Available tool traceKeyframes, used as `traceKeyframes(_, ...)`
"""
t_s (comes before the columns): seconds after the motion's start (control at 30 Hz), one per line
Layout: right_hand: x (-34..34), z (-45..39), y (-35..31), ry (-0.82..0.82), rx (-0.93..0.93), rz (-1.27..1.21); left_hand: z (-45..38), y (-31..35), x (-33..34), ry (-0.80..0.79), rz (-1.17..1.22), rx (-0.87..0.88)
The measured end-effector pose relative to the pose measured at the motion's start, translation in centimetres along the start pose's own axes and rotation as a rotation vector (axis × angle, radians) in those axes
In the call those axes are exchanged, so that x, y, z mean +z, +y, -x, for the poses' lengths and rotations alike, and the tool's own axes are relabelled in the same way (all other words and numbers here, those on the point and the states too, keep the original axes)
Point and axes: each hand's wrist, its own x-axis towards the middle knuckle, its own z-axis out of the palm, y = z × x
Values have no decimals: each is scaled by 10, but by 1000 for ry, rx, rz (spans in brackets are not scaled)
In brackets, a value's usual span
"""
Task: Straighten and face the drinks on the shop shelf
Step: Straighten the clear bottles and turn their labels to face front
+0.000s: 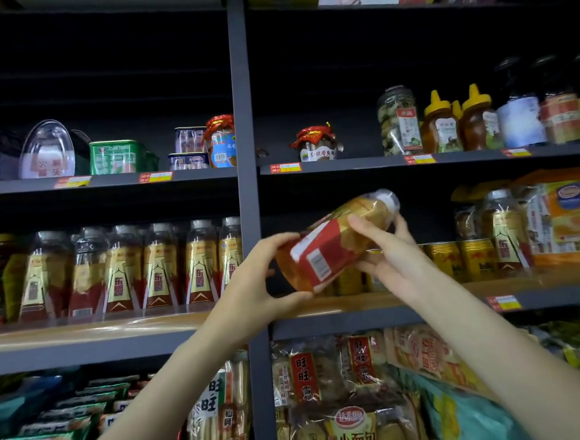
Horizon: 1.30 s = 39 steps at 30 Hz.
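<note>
Both hands wrapped round tilted drink bottle, cap up-right: left hand at base, right hand at neck. Bottle row left of hands, on shelf.

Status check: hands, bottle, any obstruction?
Left hand on base, right hand near neck. Bottle tilted, off shelf. Gold cans behind; nothing blocking.
</note>
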Motion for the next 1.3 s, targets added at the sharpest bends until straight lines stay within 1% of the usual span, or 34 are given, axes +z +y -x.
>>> traceKeyframes(0.03,-2,1,-1,-1,-163,197,2,-5,0,-27,-47,-18)
traceKeyframes(0.1,-6,6,0,-59,-455,621,4,-14,1,-9,-110,-53)
traceKeyframes(0.13,-10,8,2,-85,-542,755,4,-16,3,12,-115,-67)
traceKeyframes(0.2,-17,14,3,-88,-600,838,1,-16,10,32,-103,-73)
traceKeyframes(0.27,-26,16,2,-64,-613,862,-4,-13,22,33,-84,-61)
traceKeyframes(0.37,-40,17,-6,8,-642,959,-14,-9,45,34,-51,-73)
traceKeyframes(0.47,-61,13,-16,105,-686,1027,-26,-1,72,42,-33,-76)
traceKeyframes(0.6,-101,0,-33,262,-736,1208,-49,15,114,44,-67,-45)
traceKeyframes(0.67,-126,-8,-48,328,-763,1239,-65,23,140,44,-73,-33)
traceKeyframes(0.77,-166,-24,-81,445,-794,1223,-89,36,180,34,-77,-4)
traceKeyframes(0.87,-208,-49,-121,531,-751,1251,-115,48,224,9,-160,4)
traceKeyframes(0.97,-247,-78,-150,523,-608,1297,-135,60,263,-44,-290,-50)
traceKeyframes(1.03,-268,-93,-158,500,-530,1304,-145,65,285,-72,-336,-100)
traceKeyframes(1.2,-292,-113,-150,448,-519,1246,-164,64,321,-192,-421,-194)
traceKeyframes(1.3,-297,-116,-141,456,-551,1218,-172,65,335,-175,-477,-215)
